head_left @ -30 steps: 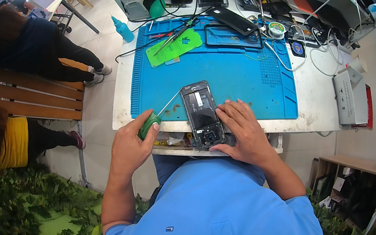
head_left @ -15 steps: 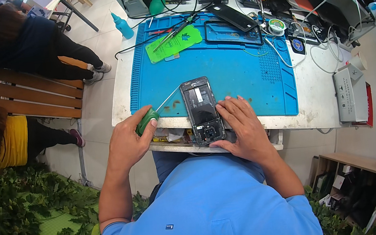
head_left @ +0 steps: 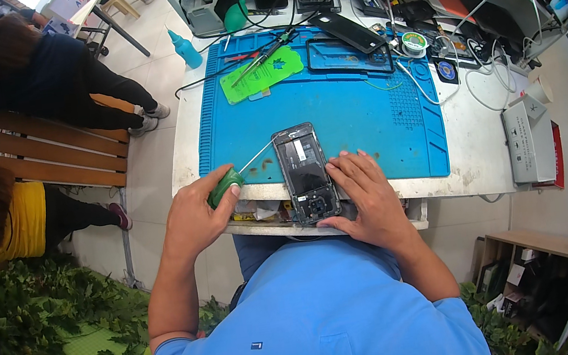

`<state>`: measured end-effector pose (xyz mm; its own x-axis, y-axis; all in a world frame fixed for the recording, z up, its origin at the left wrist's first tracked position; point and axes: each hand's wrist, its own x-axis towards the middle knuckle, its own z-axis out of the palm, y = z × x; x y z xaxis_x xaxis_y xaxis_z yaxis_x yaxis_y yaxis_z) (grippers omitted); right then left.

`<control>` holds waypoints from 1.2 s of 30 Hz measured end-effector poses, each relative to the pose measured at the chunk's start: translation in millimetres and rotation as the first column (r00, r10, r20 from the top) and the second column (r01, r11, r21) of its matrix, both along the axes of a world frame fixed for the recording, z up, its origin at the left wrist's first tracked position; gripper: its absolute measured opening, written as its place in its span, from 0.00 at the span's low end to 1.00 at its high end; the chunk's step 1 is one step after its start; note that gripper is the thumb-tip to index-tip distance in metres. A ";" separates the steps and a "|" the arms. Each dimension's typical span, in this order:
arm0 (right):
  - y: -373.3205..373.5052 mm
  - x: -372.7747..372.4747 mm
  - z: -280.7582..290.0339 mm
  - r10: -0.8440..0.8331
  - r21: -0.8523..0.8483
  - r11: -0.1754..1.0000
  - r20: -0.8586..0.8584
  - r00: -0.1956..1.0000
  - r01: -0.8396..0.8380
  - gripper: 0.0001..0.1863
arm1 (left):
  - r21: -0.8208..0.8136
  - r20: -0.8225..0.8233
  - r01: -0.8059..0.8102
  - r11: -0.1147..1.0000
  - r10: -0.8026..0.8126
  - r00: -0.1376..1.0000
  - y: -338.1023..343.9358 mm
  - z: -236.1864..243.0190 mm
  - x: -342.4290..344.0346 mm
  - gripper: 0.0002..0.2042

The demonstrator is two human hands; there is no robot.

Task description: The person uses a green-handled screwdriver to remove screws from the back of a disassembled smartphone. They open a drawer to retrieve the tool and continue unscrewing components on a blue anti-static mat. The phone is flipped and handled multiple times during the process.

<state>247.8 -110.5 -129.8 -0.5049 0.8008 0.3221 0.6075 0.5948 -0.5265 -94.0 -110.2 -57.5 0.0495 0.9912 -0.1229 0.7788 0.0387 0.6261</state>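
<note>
A phone (head_left: 305, 173) lies with its insides bared near the front of the blue mat (head_left: 255, 123), its lower end jutting past the bench (head_left: 476, 150) edge over an open drawer (head_left: 418, 213).

From where I stand, the left hand (head_left: 202, 214) comes in from the side, wrist bent inward, its grip wrapped around the green handle of a screwdriver (head_left: 227, 185). The thin shaft slants up to the phone's upper left corner; whether the tip touches is too small to tell. The right hand (head_left: 367, 198) lies palm down, fingers stretched forward, the index finger against the phone's right edge and the thumb by its lower corner. I can't tell whether that grip clasps the phone or only rests there.

Farther back I count one soldering iron (head_left: 265, 56) across one lime-green sheet (head_left: 283, 70), one black frame (head_left: 350, 72) with one dark panel (head_left: 351, 32) overlapping it, and one solder spool (head_left: 415, 44). Behind the mat sits one green bulb (head_left: 236, 16); off its left corner stands one blue dropper bottle (head_left: 185, 50). One white carton (head_left: 527, 150) stands at the bench's right end. Over to the left, two people (head_left: 31, 82) are by an orange slatted seat (head_left: 61, 143).
</note>
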 end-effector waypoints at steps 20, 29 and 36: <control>-0.4 -0.1 -0.2 -0.005 0.009 1.000 -0.008 1.000 0.005 0.53 | 0.044 -0.015 0.045 0.998 -0.045 0.999 6.8 0.2 -0.7 0.22; -0.6 -0.3 -0.4 -0.010 0.008 1.000 -0.007 1.000 0.010 0.54 | 0.058 -0.010 0.062 0.996 -0.062 0.998 8.4 -1.3 -0.5 0.22; -0.7 -1.1 1.7 -0.015 0.008 1.000 -0.003 1.000 0.016 0.53 | 0.054 -0.010 0.068 0.996 -0.067 0.998 9.1 -2.0 -0.1 0.22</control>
<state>246.7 -111.2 -128.1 -0.4913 0.8060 0.3302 0.6149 0.5894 -0.5238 -94.0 -101.1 -59.4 0.1156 0.9909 -0.0694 0.7837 -0.0480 0.6192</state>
